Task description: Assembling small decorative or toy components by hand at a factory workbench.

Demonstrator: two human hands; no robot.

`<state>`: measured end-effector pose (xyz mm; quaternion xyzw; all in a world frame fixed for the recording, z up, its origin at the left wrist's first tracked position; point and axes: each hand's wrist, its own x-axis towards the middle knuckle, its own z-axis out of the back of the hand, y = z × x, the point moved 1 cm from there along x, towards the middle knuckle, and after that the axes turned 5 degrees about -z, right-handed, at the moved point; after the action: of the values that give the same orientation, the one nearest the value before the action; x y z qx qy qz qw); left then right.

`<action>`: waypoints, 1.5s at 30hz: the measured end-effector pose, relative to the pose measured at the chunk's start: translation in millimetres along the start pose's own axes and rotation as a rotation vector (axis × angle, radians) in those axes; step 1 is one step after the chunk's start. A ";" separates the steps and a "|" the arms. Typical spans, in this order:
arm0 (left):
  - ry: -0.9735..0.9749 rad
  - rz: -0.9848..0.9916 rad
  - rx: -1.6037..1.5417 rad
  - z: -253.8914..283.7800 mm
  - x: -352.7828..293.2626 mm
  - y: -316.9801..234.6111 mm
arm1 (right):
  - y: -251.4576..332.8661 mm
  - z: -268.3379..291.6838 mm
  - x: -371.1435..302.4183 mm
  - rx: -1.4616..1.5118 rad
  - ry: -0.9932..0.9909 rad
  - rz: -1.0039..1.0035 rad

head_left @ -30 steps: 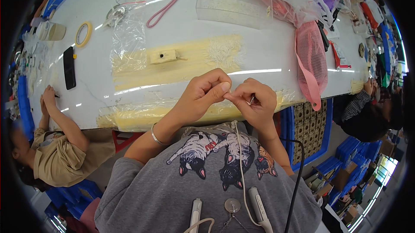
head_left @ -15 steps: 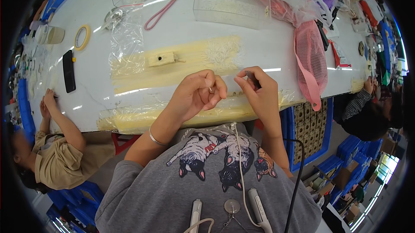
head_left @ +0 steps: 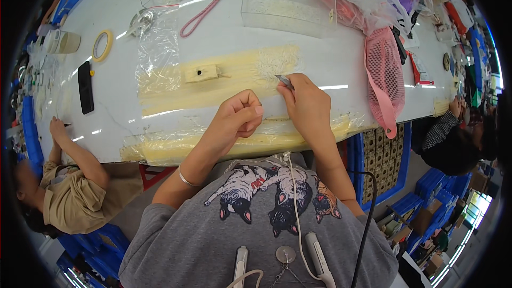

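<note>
Head view: right hand (head_left: 309, 104) pinches a grey tool (head_left: 285, 81), tip near white slivers (head_left: 274, 64); left hand (head_left: 233, 120) curls its fingers, whether on anything I cannot tell.

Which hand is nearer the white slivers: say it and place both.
Right. The right hand is just nearside of the white slivers, its pointed tool aimed at their near edge; the left hand is farther off, nearside and left.

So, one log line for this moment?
Right hand: holds pointed grey tool near white slivers | Left hand: curled, contents unclear
</note>
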<state>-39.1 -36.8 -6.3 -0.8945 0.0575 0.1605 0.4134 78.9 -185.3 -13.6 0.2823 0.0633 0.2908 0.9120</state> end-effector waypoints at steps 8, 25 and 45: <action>-0.018 -0.021 0.314 -7.3 5.5 3.3 | -4.4 6.5 -4.7 -0.012 -0.013 0.063; 0.022 -0.023 0.006 -16.0 17.8 1.6 | 11.5 23.1 -13.9 0.732 0.125 -0.152; -0.101 -0.164 0.314 -17.0 21.7 8.7 | 2.4 17.1 -14.9 0.791 0.178 -0.209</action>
<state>-16.6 -54.7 -9.6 -0.8115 -0.0122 0.1600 0.5619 70.2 -200.2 1.2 0.5765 0.2767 0.1733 0.7490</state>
